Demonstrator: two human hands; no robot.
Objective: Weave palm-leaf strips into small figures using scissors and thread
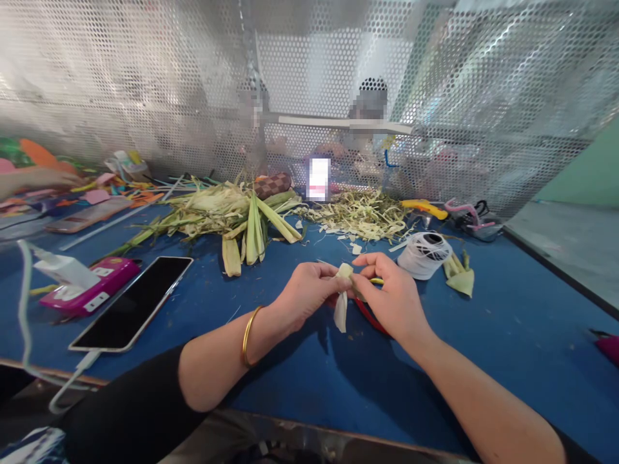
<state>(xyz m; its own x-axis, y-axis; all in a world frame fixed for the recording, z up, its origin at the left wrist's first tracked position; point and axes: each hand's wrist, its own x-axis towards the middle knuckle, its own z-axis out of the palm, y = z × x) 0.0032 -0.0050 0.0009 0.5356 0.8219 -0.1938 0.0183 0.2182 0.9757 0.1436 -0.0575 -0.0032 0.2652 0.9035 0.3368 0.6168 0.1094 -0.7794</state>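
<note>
Between my two hands is a pale strip of corn husk (341,310), folded at the top with its tail hanging down. My left hand (309,291), a gold bangle on its wrist, pinches the strip between thumb and fingers. My right hand (387,293) closes on the strip's right side with thumb and forefinger, its other fingers bent. Partly hidden under the right hand lies a red and yellow handled tool (371,317); its kind does not show. A spool of white thread (424,254) stands just beyond the right hand.
Corn husks (207,209) are heaped at the back, beside shredded husk trimmings (362,216). A husk piece (458,276) lies right of the spool. A charging phone (135,306) and a purple power strip (89,287) are at left. Perforated metal panel (309,64) closes off the back.
</note>
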